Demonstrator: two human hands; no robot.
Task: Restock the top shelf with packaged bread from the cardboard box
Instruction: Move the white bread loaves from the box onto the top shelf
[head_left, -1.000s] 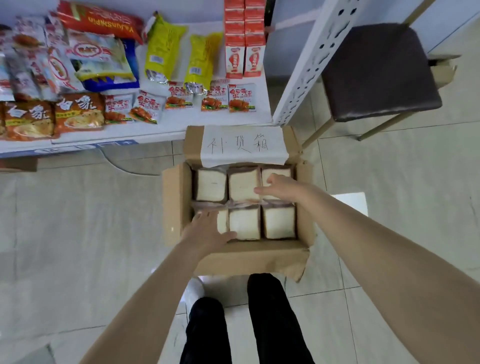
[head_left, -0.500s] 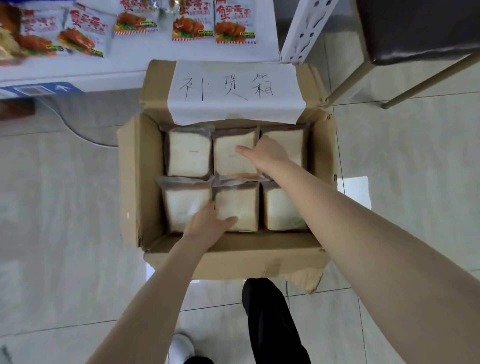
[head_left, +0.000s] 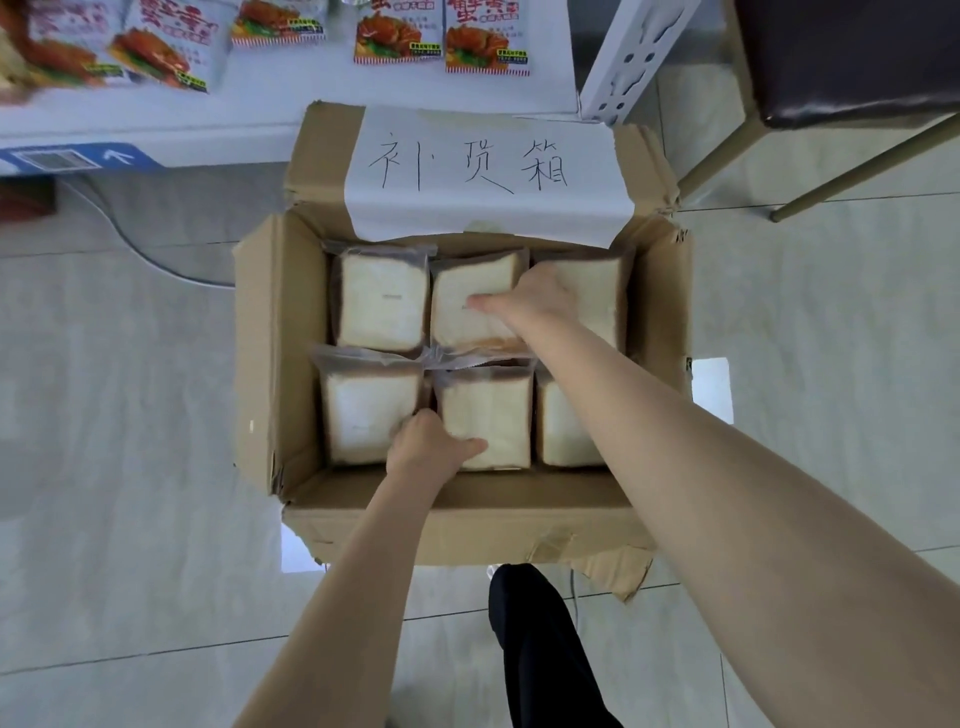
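Since the last look my view has dropped closer over the open brown cardboard box (head_left: 270, 364) on the tiled floor. My left hand (head_left: 431, 447) has pushed its fingers down between the front-left and front-middle packs. It now pinches the front-middle clear-wrapped white bread pack (head_left: 493, 410), thumb across its face. My right hand (head_left: 535, 301) grips the back-middle bread pack (head_left: 467, 291), thumb on top, fingers curled over its right edge. All six packs sit inside the box, beside the white shelf (head_left: 291, 104).
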